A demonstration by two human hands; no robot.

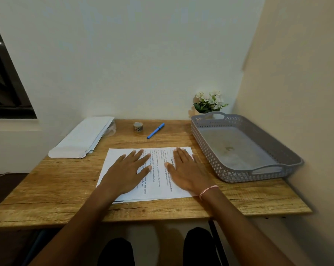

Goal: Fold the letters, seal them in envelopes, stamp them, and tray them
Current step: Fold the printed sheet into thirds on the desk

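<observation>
A small stack of printed letters (159, 186) lies flat in the middle of the wooden desk (56, 191), text running sideways. My left hand (126, 172) rests palm down on the left half of the top sheet, fingers straight and spread. My right hand (187, 170) lies flat on the right half, a pink-and-white bracelet on its wrist. A pile of white envelopes (81, 138) sits at the desk's back left. A grey perforated tray (258, 169) stands on the right, holding nothing. A small roll (138, 127), perhaps stamps or tape, and a blue pen (155, 130) lie behind the letters.
A pot of white flowers (208, 102) stands behind the tray against the wall. Walls close off the desk at the back and right. A dark window (3, 83) is at the left. My knees show below the desk's front edge.
</observation>
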